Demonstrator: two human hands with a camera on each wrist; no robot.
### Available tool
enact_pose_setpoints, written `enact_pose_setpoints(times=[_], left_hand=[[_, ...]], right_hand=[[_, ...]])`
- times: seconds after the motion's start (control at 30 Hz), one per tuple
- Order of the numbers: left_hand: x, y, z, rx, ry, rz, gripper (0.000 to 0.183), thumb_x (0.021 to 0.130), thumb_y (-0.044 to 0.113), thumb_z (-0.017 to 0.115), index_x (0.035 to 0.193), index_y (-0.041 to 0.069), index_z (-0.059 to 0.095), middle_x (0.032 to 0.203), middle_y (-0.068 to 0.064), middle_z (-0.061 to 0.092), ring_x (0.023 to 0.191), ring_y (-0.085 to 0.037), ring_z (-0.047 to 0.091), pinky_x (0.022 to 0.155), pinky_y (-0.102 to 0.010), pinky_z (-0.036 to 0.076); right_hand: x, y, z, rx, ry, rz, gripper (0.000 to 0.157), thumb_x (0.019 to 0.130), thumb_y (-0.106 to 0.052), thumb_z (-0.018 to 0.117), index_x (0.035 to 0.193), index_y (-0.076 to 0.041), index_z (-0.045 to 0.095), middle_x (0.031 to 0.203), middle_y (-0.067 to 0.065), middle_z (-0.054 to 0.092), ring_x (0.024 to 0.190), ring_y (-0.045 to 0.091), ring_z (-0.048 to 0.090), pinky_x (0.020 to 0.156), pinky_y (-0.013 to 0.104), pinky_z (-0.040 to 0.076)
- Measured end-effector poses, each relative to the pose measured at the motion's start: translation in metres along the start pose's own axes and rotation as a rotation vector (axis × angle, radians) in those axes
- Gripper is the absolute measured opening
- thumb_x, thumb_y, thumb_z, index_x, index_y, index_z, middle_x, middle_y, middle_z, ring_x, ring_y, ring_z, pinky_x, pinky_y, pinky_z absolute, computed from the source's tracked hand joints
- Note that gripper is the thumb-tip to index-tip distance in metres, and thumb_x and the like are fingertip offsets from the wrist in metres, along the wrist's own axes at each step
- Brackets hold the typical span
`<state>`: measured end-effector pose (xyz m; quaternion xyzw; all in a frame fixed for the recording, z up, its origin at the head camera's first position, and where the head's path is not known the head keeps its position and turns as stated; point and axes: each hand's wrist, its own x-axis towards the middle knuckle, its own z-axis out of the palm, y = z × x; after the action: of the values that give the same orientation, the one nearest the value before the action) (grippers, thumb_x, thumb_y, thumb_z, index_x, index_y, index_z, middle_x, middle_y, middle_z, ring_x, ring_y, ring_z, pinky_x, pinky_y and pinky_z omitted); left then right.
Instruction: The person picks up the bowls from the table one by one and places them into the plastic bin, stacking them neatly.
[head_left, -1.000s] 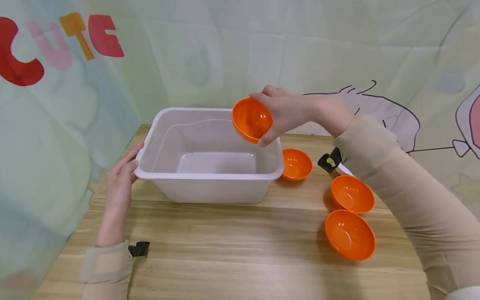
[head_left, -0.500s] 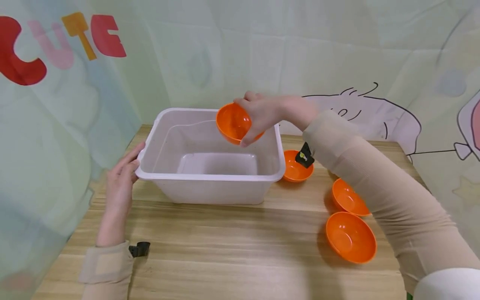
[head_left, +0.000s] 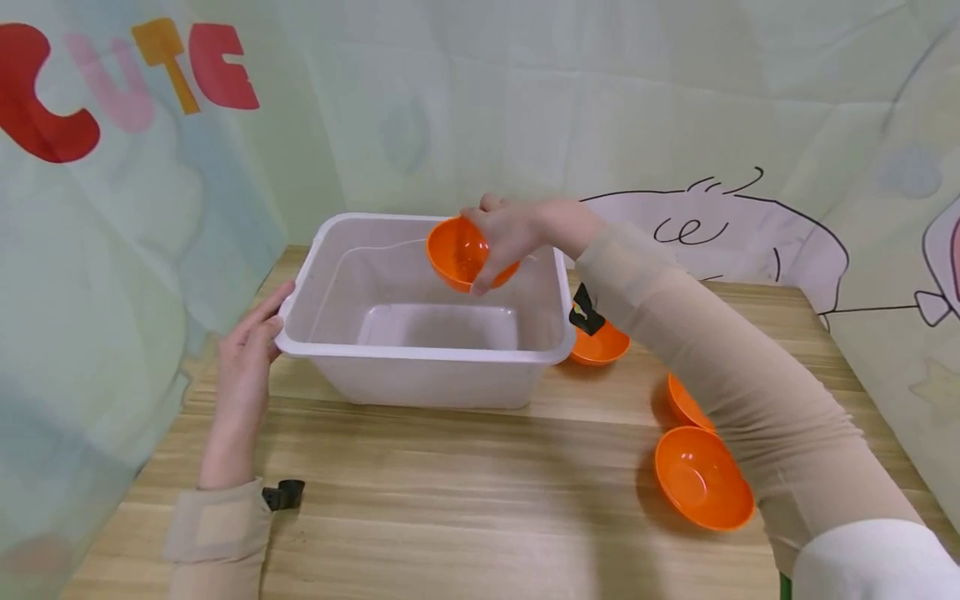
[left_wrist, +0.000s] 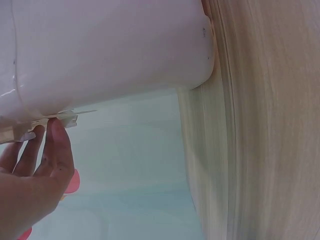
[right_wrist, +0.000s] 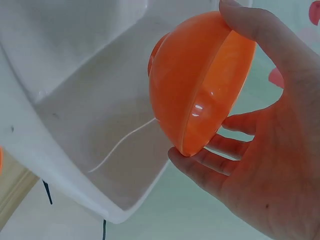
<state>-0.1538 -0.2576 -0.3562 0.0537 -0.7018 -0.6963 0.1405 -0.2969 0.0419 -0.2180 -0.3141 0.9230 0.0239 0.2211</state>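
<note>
My right hand [head_left: 512,237] holds an orange bowl [head_left: 452,254] over the right half of a white plastic tub [head_left: 427,381]. In the right wrist view, thumb and fingers span the rim of this bowl [right_wrist: 187,82], which is tilted on its side with its opening toward the palm. At the tub's left end, my left hand [head_left: 243,358] grips the rim. The left wrist view has the fingertips of the left hand [left_wrist: 42,175] against the edge of the tub [left_wrist: 115,45]. The visible part of the tub's floor is bare.
Just right of the tub sits another orange bowl [head_left: 600,346], partly behind a black wrist mount [head_left: 587,312]. Two more bowls, a nearer one [head_left: 703,479] and one [head_left: 684,404] partly hidden by my right sleeve, stand farther right on the wooden table [head_left: 450,500]. Printed cloth hangs behind.
My right hand has carried the bowl left and slightly down, farther over the tub. The right sleeve now covers more of the bowls at the right. My left hand stays on the rim.
</note>
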Motion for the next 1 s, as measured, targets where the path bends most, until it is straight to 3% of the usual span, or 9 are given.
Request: enact_pose_setpoints(times=[0.33, 0.53, 0.67, 0.87, 1.0], left_hand=[[-0.002, -0.001, 0.002, -0.018, 0.011, 0.003, 0.039, 0.099, 0.023, 0.049, 0.137, 0.018, 0.055, 0.141, 0.01, 0.054, 0.128, -0.008, 0.046, 0.087, -0.013, 0.042], [-0.002, -0.001, 0.003, -0.01, 0.021, 0.005, 0.038, 0.099, 0.023, 0.048, 0.136, 0.018, 0.056, 0.141, 0.01, 0.054, 0.127, -0.007, 0.047, 0.087, -0.013, 0.042], [-0.002, 0.0, 0.003, -0.012, 0.02, 0.004, 0.038, 0.099, 0.023, 0.048, 0.136, 0.018, 0.056, 0.141, 0.01, 0.054, 0.127, -0.008, 0.047, 0.088, -0.013, 0.042], [-0.003, 0.001, 0.002, -0.005, 0.018, -0.001, 0.038, 0.099, 0.023, 0.047, 0.137, 0.019, 0.055, 0.142, 0.009, 0.053, 0.128, -0.008, 0.046, 0.09, -0.016, 0.042], [-0.005, 0.002, 0.003, 0.023, 0.021, -0.015, 0.038, 0.1, 0.024, 0.046, 0.137, 0.021, 0.055, 0.143, 0.009, 0.052, 0.129, -0.008, 0.046, 0.096, -0.02, 0.04]], right_hand=[[0.012, -0.003, 0.006, 0.007, -0.035, 0.016, 0.106, 0.075, -0.053, 0.07, 0.154, -0.014, 0.011, 0.141, 0.008, 0.03, 0.13, 0.022, 0.034, 0.103, 0.04, 0.038], [0.016, -0.003, 0.009, 0.013, -0.051, 0.03, 0.1, 0.073, -0.055, 0.069, 0.152, -0.022, 0.018, 0.136, 0.005, 0.034, 0.124, 0.021, 0.039, 0.1, 0.041, 0.04], [0.021, -0.006, 0.012, 0.007, -0.063, 0.031, 0.104, 0.072, -0.059, 0.07, 0.153, -0.025, 0.015, 0.143, 0.005, 0.032, 0.129, 0.022, 0.035, 0.102, 0.043, 0.039], [0.03, -0.012, 0.019, 0.009, -0.101, 0.021, 0.106, 0.073, -0.057, 0.07, 0.154, -0.02, 0.012, 0.154, 0.007, 0.022, 0.135, 0.023, 0.029, 0.106, 0.043, 0.034], [0.034, -0.015, 0.023, -0.029, -0.12, 0.035, 0.103, 0.073, -0.057, 0.069, 0.153, -0.02, 0.016, 0.15, 0.005, 0.027, 0.133, 0.022, 0.03, 0.105, 0.042, 0.036]])
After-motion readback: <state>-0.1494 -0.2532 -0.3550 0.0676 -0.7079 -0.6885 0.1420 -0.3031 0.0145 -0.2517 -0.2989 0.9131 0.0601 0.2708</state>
